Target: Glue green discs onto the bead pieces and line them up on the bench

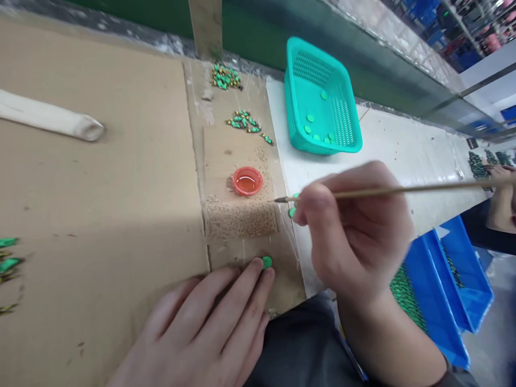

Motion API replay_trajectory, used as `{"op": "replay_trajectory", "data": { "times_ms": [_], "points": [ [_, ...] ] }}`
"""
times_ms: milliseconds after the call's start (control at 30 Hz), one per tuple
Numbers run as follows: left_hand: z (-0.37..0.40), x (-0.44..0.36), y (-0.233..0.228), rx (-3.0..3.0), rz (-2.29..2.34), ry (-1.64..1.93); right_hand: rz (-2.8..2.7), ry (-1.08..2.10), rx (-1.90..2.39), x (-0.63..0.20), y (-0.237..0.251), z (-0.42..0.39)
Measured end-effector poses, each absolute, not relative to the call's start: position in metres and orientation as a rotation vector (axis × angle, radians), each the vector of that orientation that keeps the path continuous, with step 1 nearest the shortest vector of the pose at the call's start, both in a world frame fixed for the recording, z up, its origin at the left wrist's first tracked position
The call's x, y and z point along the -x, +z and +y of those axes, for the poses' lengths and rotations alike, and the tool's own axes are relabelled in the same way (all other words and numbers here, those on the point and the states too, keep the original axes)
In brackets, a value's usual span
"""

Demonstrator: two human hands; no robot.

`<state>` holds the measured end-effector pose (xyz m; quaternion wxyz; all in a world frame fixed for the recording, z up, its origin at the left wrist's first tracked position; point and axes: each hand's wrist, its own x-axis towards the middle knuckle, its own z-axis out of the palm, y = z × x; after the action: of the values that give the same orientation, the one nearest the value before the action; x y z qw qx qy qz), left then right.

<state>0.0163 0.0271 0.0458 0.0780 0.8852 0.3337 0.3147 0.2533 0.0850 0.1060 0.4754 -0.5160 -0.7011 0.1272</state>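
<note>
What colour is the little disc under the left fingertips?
Green: the disc lies on the brown cardboard at the left hand's fingertips; the head view shows it.

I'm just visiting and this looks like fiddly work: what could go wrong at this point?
The right hand holds a thin brush whose tip sits close to the small red dish; a careless sweep might tip it. The left hand pins a tiny green disc with only its fingertips, near the cardboard's edge, so it could slip off. The brush's long handle reaches toward another person's hand and might bump it.
</note>
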Motion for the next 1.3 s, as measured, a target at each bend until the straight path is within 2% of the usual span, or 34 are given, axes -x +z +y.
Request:
{"op": "replay_trajectory", "data": {
  "times_ms": [100,233,867,1100,1300],
  "points": [
    [0.028,-0.021,0.046,-2.653,1.012,0.992,-1.774,0.186,1.161,-0.246,0.111,0.121],
    [0.027,-0.022,0.043,-2.672,1.028,0.992,-1.881,0.197,1.121,-0.242,0.102,0.143],
    [0.026,-0.022,0.037,-2.663,1.054,1.034,-1.884,0.203,1.127,-0.239,0.096,0.147],
    [0.023,-0.016,0.042,-2.629,1.031,0.942,-1.672,0.259,1.14,-0.246,0.104,0.095],
    [0.02,-0.009,0.04,-2.6,1.01,0.878,-1.673,0.344,1.157,-0.26,0.082,0.038]
  ]
}}
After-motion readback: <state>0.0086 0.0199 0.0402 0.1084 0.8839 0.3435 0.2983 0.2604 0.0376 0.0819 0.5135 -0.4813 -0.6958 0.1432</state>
